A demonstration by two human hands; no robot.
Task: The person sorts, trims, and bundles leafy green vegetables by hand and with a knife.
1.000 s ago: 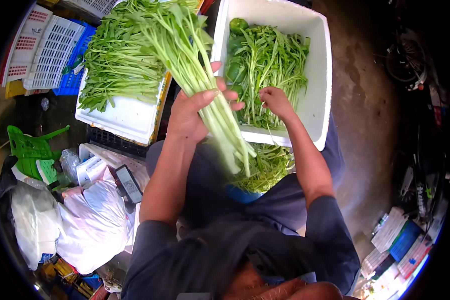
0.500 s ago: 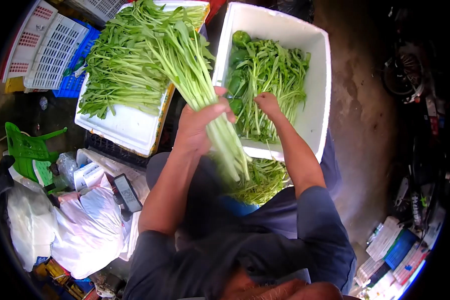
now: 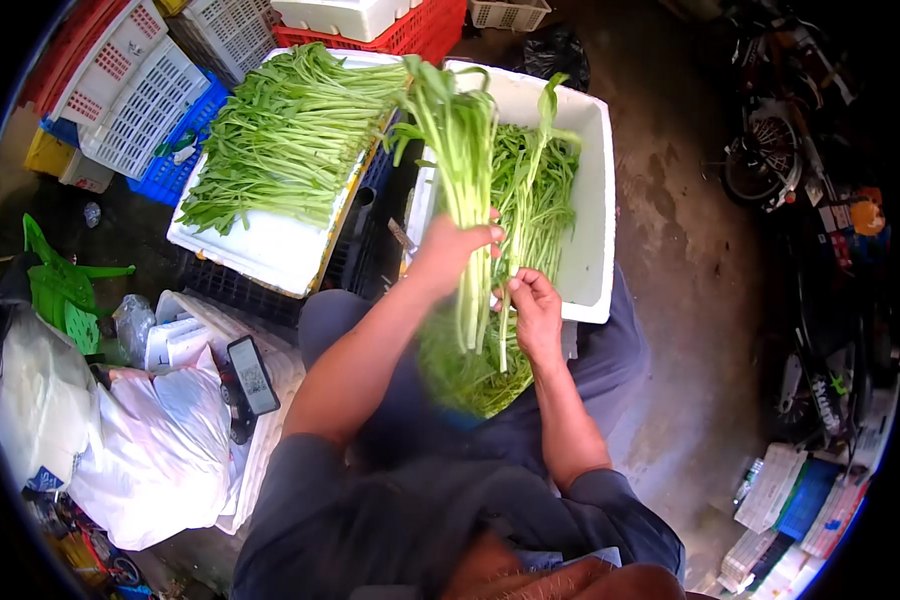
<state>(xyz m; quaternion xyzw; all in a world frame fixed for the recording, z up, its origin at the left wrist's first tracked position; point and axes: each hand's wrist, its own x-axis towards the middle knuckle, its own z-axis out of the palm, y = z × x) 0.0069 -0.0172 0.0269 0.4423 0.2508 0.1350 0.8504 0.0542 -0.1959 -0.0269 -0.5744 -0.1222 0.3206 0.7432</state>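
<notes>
My left hand [image 3: 450, 255] is wrapped round the pale stems of a bunch of water spinach [image 3: 460, 150], leaves pointing away from me. Beside it, my right hand [image 3: 537, 312] pinches the lower stem of a single water spinach stalk [image 3: 523, 200], held roughly upright. Both hands are over the near edge of a white foam box [image 3: 592, 230], where more loose greens [image 3: 552, 190] lie. Between my knees sits a pile of greens [image 3: 455, 365], partly blurred. To the left, many stalks are laid side by side [image 3: 290, 140] on a white foam surface [image 3: 250, 245].
Plastic crates [image 3: 155, 90] are stacked at the upper left, with a red crate [image 3: 425, 30] behind the foam surface. A phone [image 3: 254, 375] stands by white bags [image 3: 160, 450] at my left. A green chair [image 3: 65, 285] and a bicycle wheel [image 3: 765, 150] flank the area.
My right hand has come out of the foam box towards me with one stalk. My left hand has moved right, bringing the bunch upright beside it. The view has shifted too.
</notes>
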